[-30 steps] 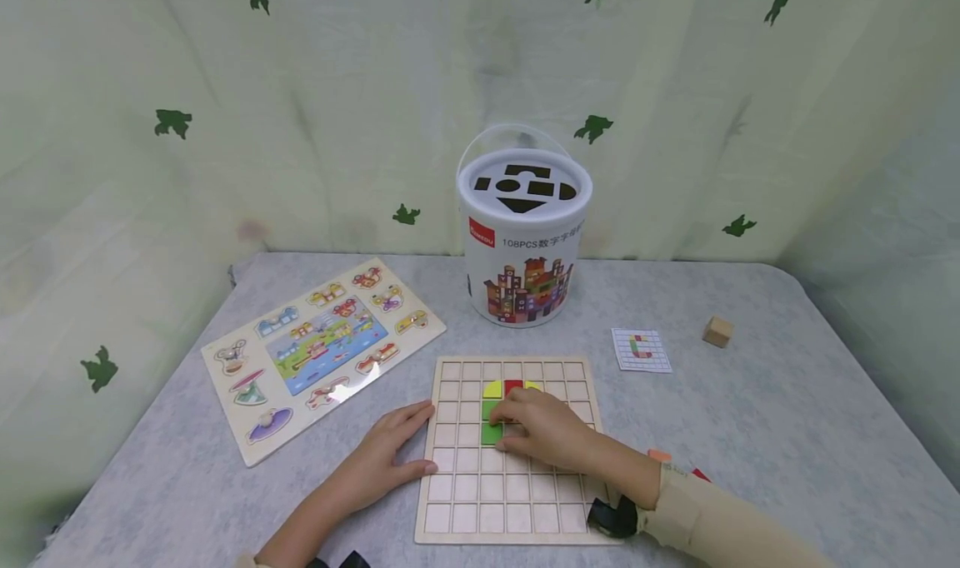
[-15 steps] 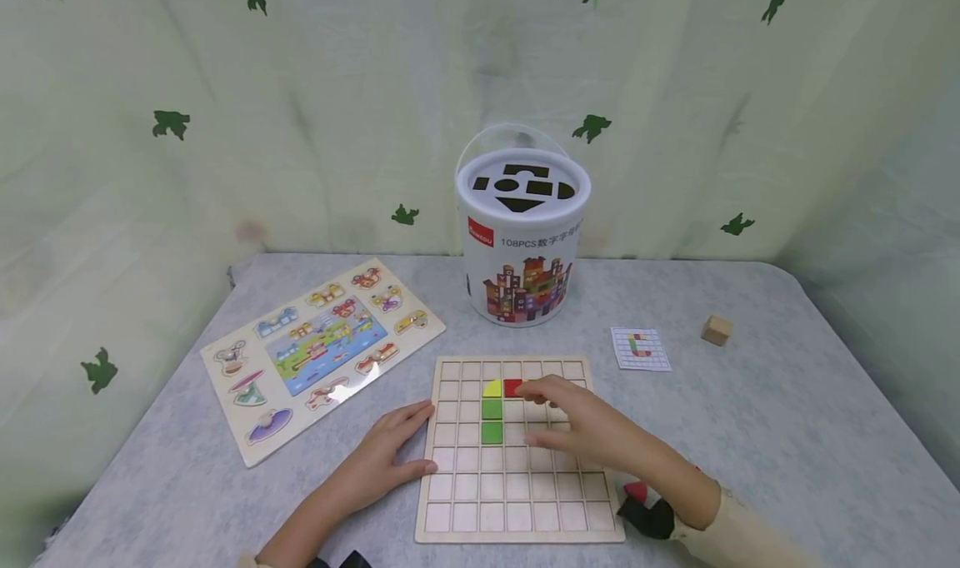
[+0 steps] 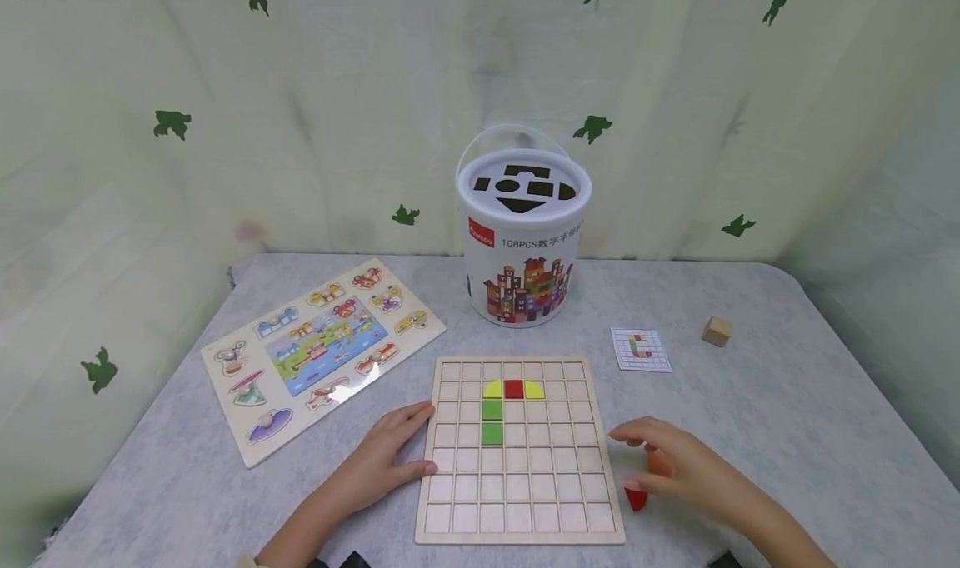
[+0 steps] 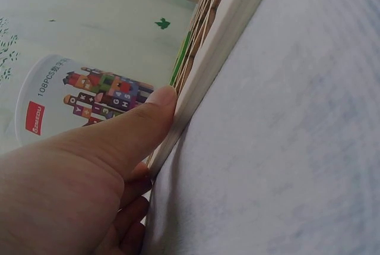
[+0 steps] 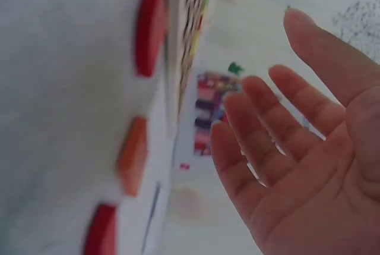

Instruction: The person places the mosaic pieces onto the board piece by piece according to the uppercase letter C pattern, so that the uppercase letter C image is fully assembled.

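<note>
A wooden grid board (image 3: 525,518) lies in front of me. Along one of its upper rows run a yellow rounded tile (image 3: 492,390), a red square tile (image 3: 513,389) and a second yellow rounded tile (image 3: 534,391). Two green square tiles (image 3: 492,422) sit below the left yellow one. My left hand (image 3: 378,464) rests against the board's left edge, its thumb on the side. To the right of the board, my right hand (image 3: 686,468) hovers with relaxed fingers over an orange tile (image 3: 660,463) and a red tile (image 3: 637,500). Another red tile (image 5: 101,231) shows in the right wrist view.
A small card (image 3: 641,350) printed with a coloured grid pattern lies at the right, near a wooden cube (image 3: 717,331). Behind the board stands a white bucket (image 3: 525,243) with a shape-cut lid. A picture puzzle board (image 3: 322,360) lies at the left.
My right hand has left the grid board's tiles and moved right and towards me, over the loose tiles. The right yellow tile is uncovered. My left hand has stayed put.
</note>
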The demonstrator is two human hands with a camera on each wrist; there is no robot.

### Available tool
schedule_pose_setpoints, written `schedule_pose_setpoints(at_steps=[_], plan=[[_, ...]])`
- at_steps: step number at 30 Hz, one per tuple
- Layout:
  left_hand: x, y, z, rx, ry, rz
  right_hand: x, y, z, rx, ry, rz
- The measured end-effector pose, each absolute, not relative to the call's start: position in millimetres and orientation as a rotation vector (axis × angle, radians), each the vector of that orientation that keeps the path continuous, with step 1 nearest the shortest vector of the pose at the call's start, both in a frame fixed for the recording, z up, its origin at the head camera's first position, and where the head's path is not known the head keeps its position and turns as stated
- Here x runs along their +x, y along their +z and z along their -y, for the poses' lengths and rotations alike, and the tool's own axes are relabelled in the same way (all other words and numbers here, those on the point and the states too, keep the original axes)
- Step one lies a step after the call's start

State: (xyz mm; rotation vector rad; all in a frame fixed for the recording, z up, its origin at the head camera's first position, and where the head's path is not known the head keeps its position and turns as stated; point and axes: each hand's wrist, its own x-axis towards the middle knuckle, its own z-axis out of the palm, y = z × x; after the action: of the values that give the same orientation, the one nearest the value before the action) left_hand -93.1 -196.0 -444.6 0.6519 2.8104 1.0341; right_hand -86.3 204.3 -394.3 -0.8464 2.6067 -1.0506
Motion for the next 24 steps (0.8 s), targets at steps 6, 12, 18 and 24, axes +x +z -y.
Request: schedule_pose_setpoints(at_steps=[6, 12, 18, 24], plan=[[-92.6, -445.4, 196.8, 0.672, 1.031, -2.815, -79.3, -415.1, -223.6, -0.913, -1.080, -2.467], [-93.1, -444.9, 196.2, 0.660, 1.034, -2.807, -77.0, -427.3, -227.2, -1.044, -1.091, -2.432], [-92.8, -444.5, 195.8, 0.655, 1.040, -2.804, -75.9, -428.4, -222.6, -0.984, -1.028, -2.508], [-93.4, -444.2, 195.5, 0.639, 1.039, -2.789, -74.7, -426.2, -219.4, -0.890, -0.920, -2.612]])
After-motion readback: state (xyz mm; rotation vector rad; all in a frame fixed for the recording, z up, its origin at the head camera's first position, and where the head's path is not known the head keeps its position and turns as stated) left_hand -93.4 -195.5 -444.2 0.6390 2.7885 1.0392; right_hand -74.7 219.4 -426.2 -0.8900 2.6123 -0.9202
